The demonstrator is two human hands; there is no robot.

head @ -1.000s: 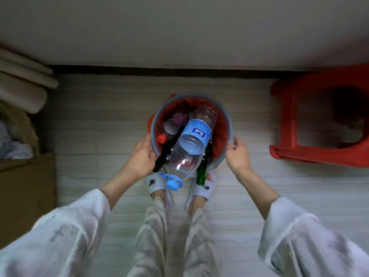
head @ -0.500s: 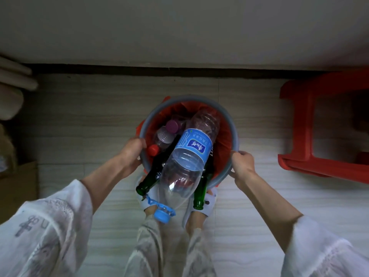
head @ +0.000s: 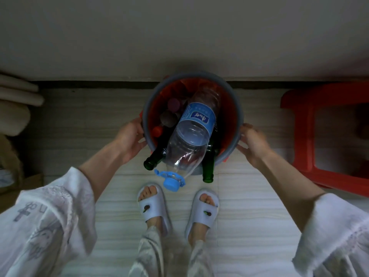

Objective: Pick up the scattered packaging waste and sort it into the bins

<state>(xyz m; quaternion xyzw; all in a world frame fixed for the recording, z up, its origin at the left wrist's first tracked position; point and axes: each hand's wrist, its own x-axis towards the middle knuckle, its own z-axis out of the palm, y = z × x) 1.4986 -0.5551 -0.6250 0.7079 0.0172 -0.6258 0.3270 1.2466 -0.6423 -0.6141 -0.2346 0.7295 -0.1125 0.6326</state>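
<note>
A round grey bin (head: 238, 116) lined with a red bag (head: 226, 124) sits in the upper middle of the frame, close to the dark skirting where the pale tiled floor (head: 83, 124) meets the wall. The left hand (head: 129, 139) rests against the bin's left side with the palm toward the wall of the bin and the fingers lying along it; the right hand (head: 252, 143) is pressed to the bin's right side in the same way, fingers spread and only slightly bent. Neither hand has its fingers wrapped round anything else, and whether the fingertips hook under the rim cannot be told. A large clear plastic bottle (head: 189, 144) with a blue label lies slanted across the bin, its blue cap (head: 171, 182) and neck hanging out over the near rim toward the lower middle of the frame. Two green glass bottles poke out beside it: one green bottle (head: 154, 159) to its left, another green bottle (head: 208, 168) to its right, both necks past the rim. Deeper inside, to the left of the clear bottle, are a red cap (head: 157, 130) and a purple cap (head: 173, 103) of smaller bottles. Below the bin the person's feet in white slippers (head: 154, 208) stand on the floor. A red plastic stool (head: 303, 124) stands at the right edge, and pale rolled material (head: 18, 100) lies at the left edge.
</note>
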